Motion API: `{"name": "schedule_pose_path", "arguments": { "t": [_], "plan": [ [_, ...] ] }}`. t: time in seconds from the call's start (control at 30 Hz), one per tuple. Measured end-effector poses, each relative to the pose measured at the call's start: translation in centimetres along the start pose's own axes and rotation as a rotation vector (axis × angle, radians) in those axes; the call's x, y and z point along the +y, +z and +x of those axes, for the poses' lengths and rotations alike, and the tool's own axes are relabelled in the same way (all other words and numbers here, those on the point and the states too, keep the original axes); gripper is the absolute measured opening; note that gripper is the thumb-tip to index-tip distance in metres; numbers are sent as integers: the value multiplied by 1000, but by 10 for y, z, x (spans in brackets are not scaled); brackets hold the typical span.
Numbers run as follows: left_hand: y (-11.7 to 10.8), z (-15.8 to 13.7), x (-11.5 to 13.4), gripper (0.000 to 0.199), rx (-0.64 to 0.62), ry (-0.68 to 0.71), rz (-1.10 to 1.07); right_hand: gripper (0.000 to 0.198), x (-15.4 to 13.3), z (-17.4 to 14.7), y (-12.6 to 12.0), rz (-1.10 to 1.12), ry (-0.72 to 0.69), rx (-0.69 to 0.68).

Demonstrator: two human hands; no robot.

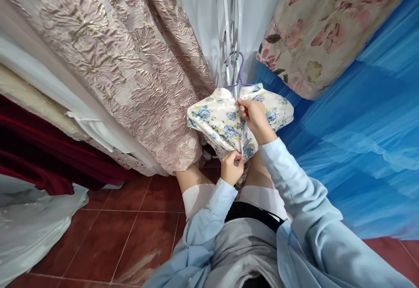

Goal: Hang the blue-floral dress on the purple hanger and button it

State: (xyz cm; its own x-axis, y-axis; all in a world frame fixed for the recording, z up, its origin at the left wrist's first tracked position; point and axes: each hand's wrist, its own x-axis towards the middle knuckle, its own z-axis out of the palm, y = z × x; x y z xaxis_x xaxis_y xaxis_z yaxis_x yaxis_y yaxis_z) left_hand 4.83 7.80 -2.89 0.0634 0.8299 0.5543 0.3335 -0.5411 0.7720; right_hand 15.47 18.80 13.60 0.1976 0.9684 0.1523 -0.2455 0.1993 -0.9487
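A white dress with blue flowers (225,122) hangs in front of me on a purple hanger (241,70), its short sleeves spread to both sides. With closed fingers my right hand (252,115) pinches the dress near the top of its middle seam, just below the neckline. Lower down, my left hand (232,166) grips the same seam between thumb and fingers. The seam runs fairly straight between the two hands. Whether a zipper pull sits under the right fingers is too small to make out.
A pink-gold brocade gown (131,70) hangs close on the left, with a dark red garment (42,148) beyond it. To the right hang a floral dress (314,39) and blue tulle (369,148). White metal bars (225,13) rise behind the hanger. Red tiles (131,235) cover the floor.
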Motion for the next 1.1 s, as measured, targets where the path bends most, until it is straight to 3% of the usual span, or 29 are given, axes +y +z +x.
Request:
{"name": "schedule_pose_path", "arguments": {
  "t": [0.1,0.23,0.4,0.5,0.6,0.73,0.93,1.1],
  "plan": [
    [6,-4,2,12,-63,10,-22,27,-20,17,5,-35,-56,12],
    [-2,10,5,9,-32,38,-83,23,-27,4,-1,-114,-142,-10],
    [-44,98,32,32,175,177,-42,24,-20,-26,-10,-172,-223,-26],
    [-63,160,48,33,1,323,75,26,-16,-31,-12,-204,-259,-41],
    [-68,196,57,30,-131,453,196,27,-10,-27,-13,-237,-285,-43],
    [-67,206,59,29,-47,504,272,30,8,-23,-11,-246,-276,-35],
    [-69,195,49,31,35,447,245,27,38,-21,0,-266,-190,-29],
    [-75,202,42,40,181,368,94,30,69,-27,1,-355,-121,-55]
  ]
}}
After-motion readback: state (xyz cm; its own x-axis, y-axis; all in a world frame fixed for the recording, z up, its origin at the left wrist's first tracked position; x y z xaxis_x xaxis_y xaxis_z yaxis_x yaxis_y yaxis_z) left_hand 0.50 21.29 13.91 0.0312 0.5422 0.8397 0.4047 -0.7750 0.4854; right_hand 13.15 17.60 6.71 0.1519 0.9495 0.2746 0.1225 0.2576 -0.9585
